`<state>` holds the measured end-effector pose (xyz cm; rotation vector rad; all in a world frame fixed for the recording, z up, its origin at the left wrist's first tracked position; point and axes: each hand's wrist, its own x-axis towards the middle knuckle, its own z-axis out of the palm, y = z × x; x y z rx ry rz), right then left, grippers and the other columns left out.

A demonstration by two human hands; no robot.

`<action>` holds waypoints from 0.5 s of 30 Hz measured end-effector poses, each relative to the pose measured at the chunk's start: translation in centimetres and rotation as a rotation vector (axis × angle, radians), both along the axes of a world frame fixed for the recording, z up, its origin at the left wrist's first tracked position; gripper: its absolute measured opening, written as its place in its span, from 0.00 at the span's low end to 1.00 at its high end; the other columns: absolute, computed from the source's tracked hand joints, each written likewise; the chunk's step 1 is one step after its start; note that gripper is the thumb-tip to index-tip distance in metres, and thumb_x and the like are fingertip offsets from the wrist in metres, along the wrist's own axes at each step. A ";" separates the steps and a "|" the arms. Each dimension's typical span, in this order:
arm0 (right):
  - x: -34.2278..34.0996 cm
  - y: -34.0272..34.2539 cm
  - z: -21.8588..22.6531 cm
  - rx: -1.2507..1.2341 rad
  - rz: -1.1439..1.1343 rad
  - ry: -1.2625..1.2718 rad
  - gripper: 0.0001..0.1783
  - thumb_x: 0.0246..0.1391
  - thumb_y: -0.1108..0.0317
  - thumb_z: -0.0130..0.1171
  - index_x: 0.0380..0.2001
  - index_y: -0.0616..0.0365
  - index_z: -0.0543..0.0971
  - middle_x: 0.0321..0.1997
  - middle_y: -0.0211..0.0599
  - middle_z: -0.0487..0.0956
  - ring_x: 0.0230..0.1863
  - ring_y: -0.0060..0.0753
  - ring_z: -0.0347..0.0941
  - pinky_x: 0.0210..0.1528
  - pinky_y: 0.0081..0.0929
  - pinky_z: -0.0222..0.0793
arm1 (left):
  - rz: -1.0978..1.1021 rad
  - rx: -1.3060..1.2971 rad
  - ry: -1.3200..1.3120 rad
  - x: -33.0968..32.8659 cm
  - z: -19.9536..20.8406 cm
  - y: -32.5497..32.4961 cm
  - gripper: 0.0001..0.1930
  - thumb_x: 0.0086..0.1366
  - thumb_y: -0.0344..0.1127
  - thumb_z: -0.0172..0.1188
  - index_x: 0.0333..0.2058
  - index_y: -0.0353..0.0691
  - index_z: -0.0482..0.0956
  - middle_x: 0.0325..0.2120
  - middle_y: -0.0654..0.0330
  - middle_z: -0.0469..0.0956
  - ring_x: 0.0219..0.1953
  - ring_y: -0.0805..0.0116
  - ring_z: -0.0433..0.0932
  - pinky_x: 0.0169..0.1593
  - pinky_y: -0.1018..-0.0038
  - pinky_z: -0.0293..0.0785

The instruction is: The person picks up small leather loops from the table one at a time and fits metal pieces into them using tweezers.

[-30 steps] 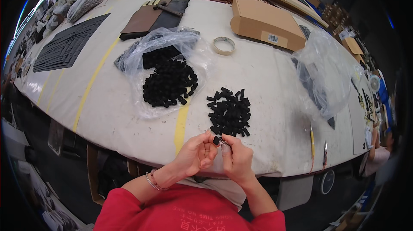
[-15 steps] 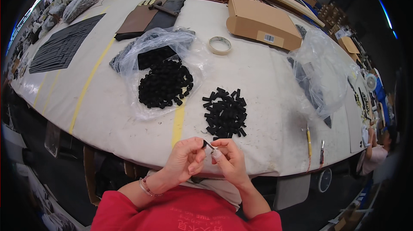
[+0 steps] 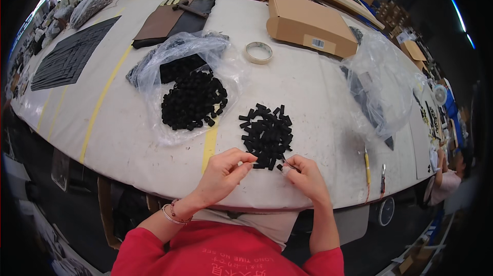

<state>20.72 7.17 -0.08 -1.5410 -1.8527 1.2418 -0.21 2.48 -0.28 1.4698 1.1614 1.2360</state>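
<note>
My left hand (image 3: 221,174) is at the left edge of a pile of short black tube-like pieces (image 3: 264,135). Its thumb and index finger are stretched toward the pile, slightly apart, and nothing shows between them. At the pile's near right edge, my right hand (image 3: 306,177) is closed in a pinch, with white tape around a fingertip. A thin dark end shows at its fingers, too small to name. Just beside those fingertips is one black piece (image 3: 280,167). Farther left, an open clear plastic bag (image 3: 151,117) holds many rounder black pieces (image 3: 190,101).
Beyond the pile lie a tape roll (image 3: 258,53) and a cardboard box (image 3: 310,24). Dark strips (image 3: 74,52) and brown and black sheets (image 3: 169,22) are at the left. A yellow-handled tool (image 3: 367,168), small snips (image 3: 383,179) and another plastic bag (image 3: 382,81) are at the right.
My hands were together at the table's front edge, with a black piece between them. They have moved apart and forward to the pile, and the left fingers no longer hold the piece.
</note>
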 end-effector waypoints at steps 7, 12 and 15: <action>-2.5 -1.5 1.7 -0.354 0.165 0.376 0.05 0.43 0.72 0.54 0.24 0.61 0.71 0.17 0.28 0.70 0.16 0.11 0.62 0.14 0.09 0.53 | -0.150 -0.488 -0.556 1.9 0.0 -0.3 0.04 0.55 0.25 0.51 0.30 0.33 0.72 0.20 0.62 0.72 0.14 0.82 0.66 0.17 0.86 0.60; -4.2 -2.8 0.6 -0.280 -0.077 0.769 0.10 0.44 0.73 0.55 0.31 0.64 0.69 0.22 0.31 0.73 0.16 0.10 0.60 0.14 0.07 0.52 | -0.034 -0.715 -1.104 2.1 -0.8 -0.5 0.04 0.56 0.29 0.52 0.29 0.35 0.70 0.20 0.62 0.71 0.14 0.79 0.66 0.18 0.84 0.61; -5.1 -3.3 -0.5 -0.140 -0.120 0.677 0.07 0.43 0.74 0.55 0.28 0.64 0.71 0.21 0.25 0.71 0.19 0.08 0.60 0.17 0.08 0.54 | 0.013 -0.668 -1.137 2.5 -1.2 -0.9 0.04 0.57 0.30 0.51 0.30 0.37 0.70 0.18 0.63 0.69 0.16 0.78 0.66 0.19 0.84 0.61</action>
